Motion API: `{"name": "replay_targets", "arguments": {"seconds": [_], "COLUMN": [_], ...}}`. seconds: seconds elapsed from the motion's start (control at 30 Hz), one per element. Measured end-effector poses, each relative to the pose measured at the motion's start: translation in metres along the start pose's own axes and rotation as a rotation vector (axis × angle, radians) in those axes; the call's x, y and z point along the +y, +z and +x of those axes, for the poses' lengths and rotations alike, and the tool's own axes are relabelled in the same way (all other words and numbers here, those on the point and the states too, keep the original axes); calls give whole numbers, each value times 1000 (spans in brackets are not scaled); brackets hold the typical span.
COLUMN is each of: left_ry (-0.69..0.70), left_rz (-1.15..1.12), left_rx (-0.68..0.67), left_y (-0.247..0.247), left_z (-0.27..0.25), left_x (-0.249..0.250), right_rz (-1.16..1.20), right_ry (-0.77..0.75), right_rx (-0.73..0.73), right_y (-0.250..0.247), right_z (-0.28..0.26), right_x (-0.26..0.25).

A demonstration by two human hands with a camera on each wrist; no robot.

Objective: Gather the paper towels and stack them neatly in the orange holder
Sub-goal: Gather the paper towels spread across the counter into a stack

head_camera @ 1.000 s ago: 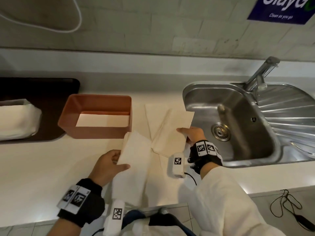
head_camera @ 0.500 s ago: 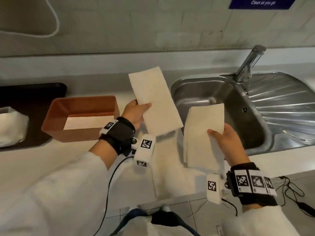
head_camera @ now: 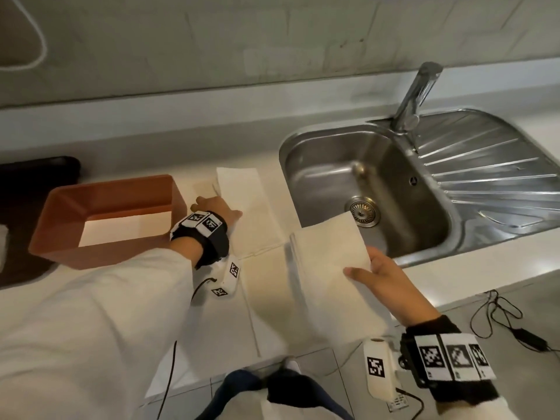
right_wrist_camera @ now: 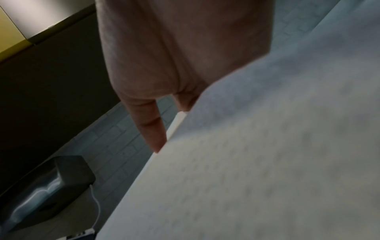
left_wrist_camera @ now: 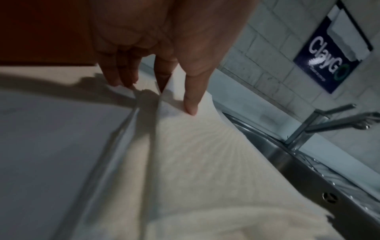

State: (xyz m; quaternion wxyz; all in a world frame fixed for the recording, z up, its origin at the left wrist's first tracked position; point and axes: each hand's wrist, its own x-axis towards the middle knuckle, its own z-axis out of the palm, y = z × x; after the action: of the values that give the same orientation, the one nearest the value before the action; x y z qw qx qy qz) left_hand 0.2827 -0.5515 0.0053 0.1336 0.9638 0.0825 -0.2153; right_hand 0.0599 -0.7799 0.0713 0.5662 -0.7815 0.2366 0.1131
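Note:
The orange holder (head_camera: 60, 228) stands at the left of the counter with a white paper towel (head_camera: 127, 230) flat in its bottom. My left hand (head_camera: 216, 209) is down on a paper towel (head_camera: 242, 195) just right of the holder. In the left wrist view my left hand (left_wrist_camera: 176, 91) has the thumb on top of that towel (left_wrist_camera: 205, 146) and its raised edge between thumb and forefinger. My right hand (head_camera: 378, 274) grips a stack of paper towels (head_camera: 327, 268) by its right edge, above the counter's front. The right wrist view shows fingers (right_wrist_camera: 152, 129) against that stack (right_wrist_camera: 246, 162).
More paper towels (head_camera: 266, 301) lie spread on the counter between my arms. A steel sink (head_camera: 318, 165) with a tap (head_camera: 415, 95) is at the right. A black tray (head_camera: 39, 171) sits behind the holder at the left. A cable (head_camera: 500, 313) lies on the floor.
My left hand, which held a towel up in the air, has come down onto the towels beside the holder. My right hand keeps its stack and has moved little.

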Motion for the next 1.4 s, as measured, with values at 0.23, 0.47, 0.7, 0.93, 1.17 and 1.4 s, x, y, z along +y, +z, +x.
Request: {"name": "replay_targets", "arguments": {"seconds": [0.23, 0.47, 0.7, 0.93, 1.17, 1.4], "left_ry": [57, 73, 316, 565, 537, 486], "left_rz": [-216, -355, -619, -967, -1261, -1311], "left_rx": [-35, -98, 22, 89, -180, -157], "left_y": [-9, -14, -42, -93, -97, -74], "left_z": [8, 10, -25, -74, -99, -123], "left_x": [-6, -13, -10, -45, -111, -166], "right_rz": [145, -573, -542, -502, -582, -500], "right_ry": [0, 7, 69, 152, 78, 130], "right_rx": [-142, 14, 130, 149, 162, 124], "right_y": [26, 104, 125, 135, 146, 146], "right_z": [11, 32, 31, 36, 34, 29], "right_x": [-7, 12, 15, 7, 5, -1]}}
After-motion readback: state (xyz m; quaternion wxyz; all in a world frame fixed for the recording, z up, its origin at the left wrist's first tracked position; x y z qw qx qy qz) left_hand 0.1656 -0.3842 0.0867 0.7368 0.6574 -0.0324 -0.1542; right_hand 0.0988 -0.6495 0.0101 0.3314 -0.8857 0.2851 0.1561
